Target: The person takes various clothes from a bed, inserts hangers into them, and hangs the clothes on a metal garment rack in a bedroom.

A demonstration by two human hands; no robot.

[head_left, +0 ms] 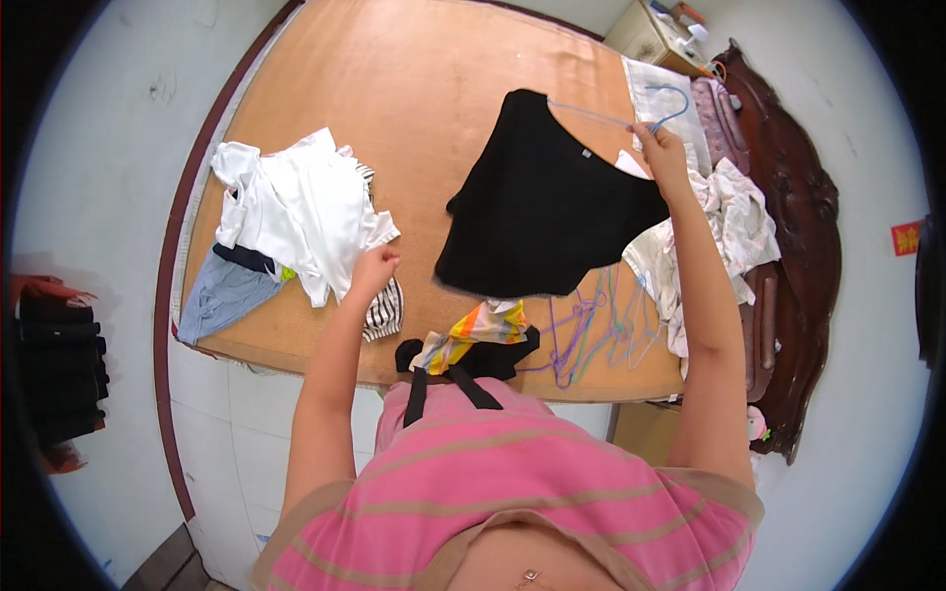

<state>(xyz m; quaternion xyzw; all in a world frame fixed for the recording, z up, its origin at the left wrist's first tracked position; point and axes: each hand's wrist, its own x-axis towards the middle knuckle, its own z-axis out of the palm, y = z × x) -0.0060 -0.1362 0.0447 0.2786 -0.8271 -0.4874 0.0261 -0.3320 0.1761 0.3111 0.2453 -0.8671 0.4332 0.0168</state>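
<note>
Gripping a blue hanger (686,99) at the base of its hook, the right hand (662,156) holds up a black top (552,202) over the middle of the bed (414,59). The left hand (376,271), fingers curled, is at the white clothes (305,202) near the left edge; whether it pinches cloth I cannot tell. Loose hangers (596,298) lie at the near edge toward the right corner, near a yellow cloth (483,330); rumpled pale clothes (737,212) lie along the right edge by the headboard (810,217)
</note>
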